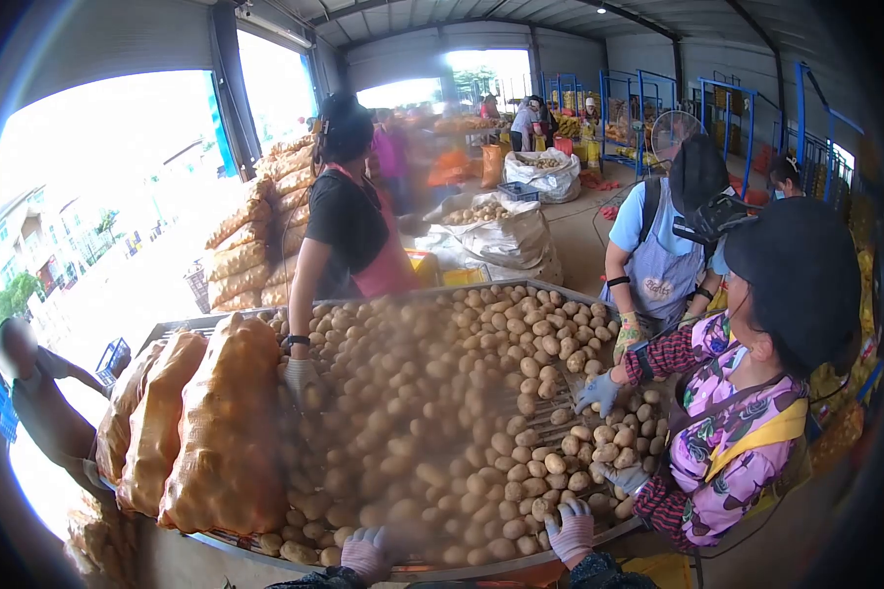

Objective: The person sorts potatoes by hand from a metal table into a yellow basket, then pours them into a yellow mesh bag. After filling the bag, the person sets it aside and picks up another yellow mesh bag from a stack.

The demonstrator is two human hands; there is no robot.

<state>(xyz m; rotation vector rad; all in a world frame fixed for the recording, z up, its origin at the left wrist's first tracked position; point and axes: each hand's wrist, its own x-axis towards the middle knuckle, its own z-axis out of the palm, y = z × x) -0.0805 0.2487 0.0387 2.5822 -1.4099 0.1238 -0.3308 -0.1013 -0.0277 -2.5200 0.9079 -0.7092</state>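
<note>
A heap of potatoes (pixel 432 393) covers a slatted metal sorting table (pixel 555 407), its middle blurred by a smear on the lens. At the near edge, my left hand (pixel 366 556) in a striped knit glove lies by the potatoes, fingers forward and holding nothing visible. My right hand (pixel 572 532), gloved the same way, rests at the near right rim with its fingers apart, close to several potatoes and not gripping any.
Full mesh sacks of potatoes (pixel 228 432) lie on the table's left end. A co-worker in a flowered jacket (pixel 727 422) handles potatoes on the right, beside another in an apron (pixel 653 255). Across the table stands a person in black (pixel 349 216). Stacked sacks (pixel 250 245) and white bulk bags (pixel 491 236) stand behind.
</note>
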